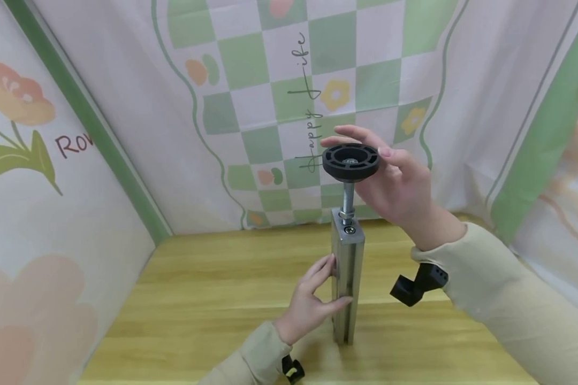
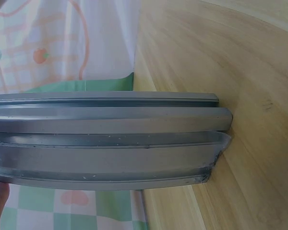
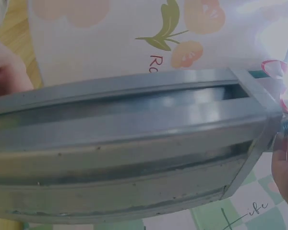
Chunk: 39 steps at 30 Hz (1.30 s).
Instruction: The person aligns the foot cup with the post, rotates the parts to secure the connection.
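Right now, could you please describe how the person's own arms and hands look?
The left sleeve and right sleeve are both pale beige. A small black mount shows beside the left one and an angular black bracket beside the right. The fingers are ungloved.

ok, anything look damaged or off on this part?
Possibly: in the left wrist view, the metal profile has a dark, uneven corner at its lower end, by the tabletop. A clean cut would look straighter; can't tell whether damage or dirt.

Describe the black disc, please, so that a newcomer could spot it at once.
On the wooden table stands a grey metal profile. A threaded rod rises from its top, bearing the disc: round and black, unlike the silvery rod and profile.
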Each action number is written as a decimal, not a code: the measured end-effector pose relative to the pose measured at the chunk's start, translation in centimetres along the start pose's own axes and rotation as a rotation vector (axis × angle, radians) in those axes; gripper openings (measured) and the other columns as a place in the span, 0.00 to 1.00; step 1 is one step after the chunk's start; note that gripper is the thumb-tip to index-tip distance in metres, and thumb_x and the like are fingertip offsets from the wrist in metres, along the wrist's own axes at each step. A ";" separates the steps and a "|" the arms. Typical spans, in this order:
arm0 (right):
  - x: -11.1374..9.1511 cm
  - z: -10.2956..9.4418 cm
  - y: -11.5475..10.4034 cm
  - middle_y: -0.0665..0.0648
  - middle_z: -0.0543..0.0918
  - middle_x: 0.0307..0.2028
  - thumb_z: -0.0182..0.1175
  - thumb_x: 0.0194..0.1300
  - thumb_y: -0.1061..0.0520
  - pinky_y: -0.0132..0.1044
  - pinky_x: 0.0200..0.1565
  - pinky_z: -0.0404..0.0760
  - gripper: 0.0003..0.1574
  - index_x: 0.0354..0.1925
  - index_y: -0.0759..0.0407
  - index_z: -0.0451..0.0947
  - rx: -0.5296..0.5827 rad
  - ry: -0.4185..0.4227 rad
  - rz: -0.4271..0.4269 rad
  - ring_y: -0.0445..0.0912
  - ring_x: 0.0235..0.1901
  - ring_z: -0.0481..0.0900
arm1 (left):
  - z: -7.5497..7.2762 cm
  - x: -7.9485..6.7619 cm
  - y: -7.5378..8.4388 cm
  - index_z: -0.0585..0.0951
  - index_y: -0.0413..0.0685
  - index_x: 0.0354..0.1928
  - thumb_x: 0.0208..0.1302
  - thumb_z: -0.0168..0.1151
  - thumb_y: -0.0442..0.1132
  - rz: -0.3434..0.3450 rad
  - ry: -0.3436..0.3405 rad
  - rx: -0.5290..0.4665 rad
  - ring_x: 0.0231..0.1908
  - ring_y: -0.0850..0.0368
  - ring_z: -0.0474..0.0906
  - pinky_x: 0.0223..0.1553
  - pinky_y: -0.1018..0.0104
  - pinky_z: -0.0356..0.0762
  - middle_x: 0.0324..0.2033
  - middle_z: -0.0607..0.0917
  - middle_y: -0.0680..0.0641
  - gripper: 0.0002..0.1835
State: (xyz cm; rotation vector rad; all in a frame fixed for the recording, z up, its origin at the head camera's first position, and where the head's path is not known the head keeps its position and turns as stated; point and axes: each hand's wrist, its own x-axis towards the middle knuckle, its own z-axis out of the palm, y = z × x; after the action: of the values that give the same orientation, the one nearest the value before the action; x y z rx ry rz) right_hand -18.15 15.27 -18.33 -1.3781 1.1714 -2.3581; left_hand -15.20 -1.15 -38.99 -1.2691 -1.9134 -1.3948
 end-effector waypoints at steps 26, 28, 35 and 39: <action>0.0 0.5 -0.1 0.61 0.73 0.56 0.50 0.56 0.57 0.38 0.61 0.70 0.31 0.60 0.60 0.65 0.082 0.003 0.095 0.50 0.54 0.72 | 0.0 -0.1 0.3 0.58 0.38 0.69 0.47 0.71 0.27 -0.083 -0.001 -0.021 0.54 0.42 0.76 0.58 0.61 0.75 0.63 0.67 0.30 0.47; 0.0 0.5 -0.1 0.62 0.73 0.56 0.50 0.56 0.57 0.39 0.60 0.70 0.31 0.60 0.60 0.66 0.083 0.010 0.090 0.50 0.54 0.73 | 0.0 0.0 0.4 0.58 0.37 0.69 0.48 0.71 0.27 -0.084 -0.004 -0.020 0.54 0.42 0.75 0.59 0.61 0.75 0.63 0.67 0.31 0.46; -0.1 0.3 0.0 0.61 0.74 0.55 0.50 0.56 0.57 0.38 0.60 0.70 0.29 0.59 0.59 0.67 0.056 0.009 0.083 0.50 0.53 0.73 | 0.0 0.0 0.3 0.54 0.45 0.72 0.46 0.72 0.26 -0.020 0.005 -0.009 0.52 0.42 0.77 0.57 0.61 0.77 0.61 0.68 0.29 0.51; -0.1 0.2 -0.1 0.60 0.74 0.55 0.50 0.58 0.57 0.37 0.60 0.69 0.29 0.59 0.59 0.67 0.020 0.012 0.080 0.49 0.53 0.73 | 0.0 0.1 0.2 0.53 0.47 0.72 0.45 0.72 0.25 0.000 0.006 -0.010 0.51 0.43 0.77 0.56 0.61 0.78 0.61 0.68 0.29 0.53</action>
State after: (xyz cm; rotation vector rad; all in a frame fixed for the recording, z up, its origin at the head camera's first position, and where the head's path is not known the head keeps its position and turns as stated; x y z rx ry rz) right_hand -17.94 15.26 -18.26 -1.2881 1.1804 -2.3195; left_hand -15.03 -1.13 -38.82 -1.2676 -1.9052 -1.4081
